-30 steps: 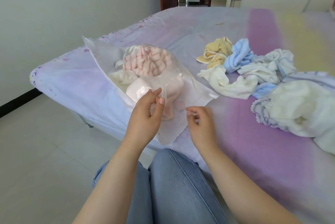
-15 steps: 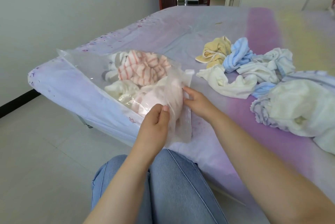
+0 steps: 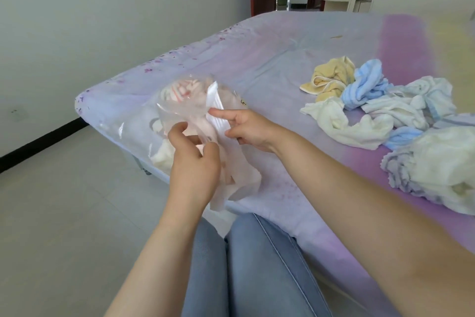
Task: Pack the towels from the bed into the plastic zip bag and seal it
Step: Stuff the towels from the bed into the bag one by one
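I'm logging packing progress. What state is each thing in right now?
Clear plastic zip bag: partly filled, mouth unsealed, held in both hands.
Left hand: grips the bag.
Right hand: pinches the bag's white zip strip.
Yellow towel: crumpled, loose on the bed.
Blue striped towel: crumpled, unpacked.

Both hands [image 3: 221, 142] grip the towel-stuffed zip bag [image 3: 180, 111].

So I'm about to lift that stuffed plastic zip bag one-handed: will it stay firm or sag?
Probably sag: the plastic zip bag is thin film, creased around soft towels. It likely weighs little for its bulk. The film looks glossy, so it may slip; the left hand and right hand both grip it.
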A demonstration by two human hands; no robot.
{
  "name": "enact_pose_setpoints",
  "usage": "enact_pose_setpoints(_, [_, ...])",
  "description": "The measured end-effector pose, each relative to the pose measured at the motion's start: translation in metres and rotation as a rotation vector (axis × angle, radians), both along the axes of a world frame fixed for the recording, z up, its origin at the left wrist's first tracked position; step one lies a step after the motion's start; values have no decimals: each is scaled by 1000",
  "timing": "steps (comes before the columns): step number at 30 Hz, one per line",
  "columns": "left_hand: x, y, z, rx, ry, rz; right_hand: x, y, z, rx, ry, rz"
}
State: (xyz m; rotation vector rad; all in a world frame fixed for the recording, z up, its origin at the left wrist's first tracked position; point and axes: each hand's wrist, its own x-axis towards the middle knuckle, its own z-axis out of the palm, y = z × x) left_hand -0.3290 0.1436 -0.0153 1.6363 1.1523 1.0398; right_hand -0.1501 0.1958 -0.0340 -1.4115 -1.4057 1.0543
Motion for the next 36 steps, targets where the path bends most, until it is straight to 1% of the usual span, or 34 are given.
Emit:
enact_pose_setpoints(5, [-39,7,-13,-79,-5,133,-59,27,-7,-76,-72,190])
enact_pose_setpoints(7, [-53,12,-17,-70,27,155,-77,31,-7,-65,-119,206])
enact_pose_setpoints(10, [-70,19,-13,8,111,216,-86,33,-5,49,-118,66])
enact_pose_setpoints(14, [-85,23,-2,206,163,341,-72,30,15,271,-61,-238])
enact_pose_setpoints(16, [-91,25,4,329,185,431,-61,30,29,400,-136,-377])
enact_pose_setpoints(18, [-94,26,10,443,133,501,-52,30,39,482,-269,-458])
enact_pose_setpoints(20, [-98,29,13,487,26,547,-47,34,45,464,-449,-453])
enact_pose_setpoints(22, [-102,34,12,440,-68,547,-48,39,43,350,-561,-370])
enact_pose_setpoints(24, [-104,41,8,352,-106,503,-54,42,31,235,-582,-256])
enact_pose_setpoints(27, [-100,52,-2,267,-51,410,-59,46,7,129,-685,-143])
enact_pose_setpoints(29, [-96,60,-5,242,-10,360,-54,50,-1,100,-698,-187])
enact_pose_setpoints(32, [-91,72,-5,182,10,321,-39,58,-4,115,-619,-326])
enact_pose_setpoints(34, [-90,81,-5,123,45,298,-30,62,-5,113,-605,-326])
enact_pose_setpoints(36, [-88,87,-8,25,92,245,-25,64,-11,82,-622,-282])
